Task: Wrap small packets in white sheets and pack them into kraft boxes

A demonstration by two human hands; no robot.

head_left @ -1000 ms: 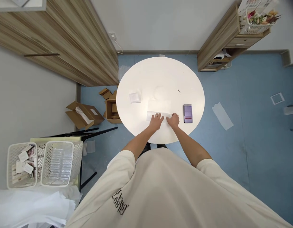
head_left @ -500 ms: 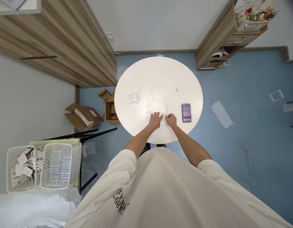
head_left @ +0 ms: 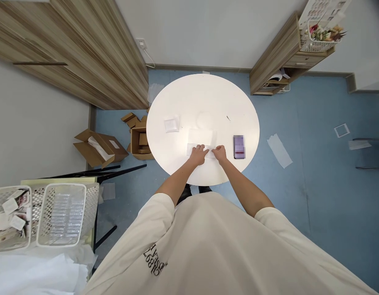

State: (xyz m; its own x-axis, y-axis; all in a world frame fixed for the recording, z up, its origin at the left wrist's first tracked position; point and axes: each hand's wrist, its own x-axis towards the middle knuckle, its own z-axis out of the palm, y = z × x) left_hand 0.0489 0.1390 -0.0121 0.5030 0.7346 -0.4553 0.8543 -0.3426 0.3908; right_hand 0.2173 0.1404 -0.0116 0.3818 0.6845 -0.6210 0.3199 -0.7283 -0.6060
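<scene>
A thin white sheet [head_left: 200, 136], perhaps foam or paper, lies on the round white table in front of me, with a folded band along its near side. My left hand [head_left: 198, 155] rests on that band, fingers spread and pressing down. At the band's right end my right hand [head_left: 219, 153] is closed in a pinch on the sheet. The two hands are close together but apart. What may lie under the fold is hidden. Left of the sheet is a small white wrapped packet [head_left: 171, 125]. To the right lies a phone [head_left: 239, 146] with a purple, blurred screen.
The round table [head_left: 204, 90] has a small dark object [head_left: 228, 118] near its right side. Cardboard boxes [head_left: 115, 147] stand on the floor at left. White baskets [head_left: 62, 215] sit at lower left. A wooden cabinet [head_left: 278, 57] stands at the back right.
The view has shifted slightly. My hands stay at the near side of the sheet, the left still pressing and the right still pinching.
</scene>
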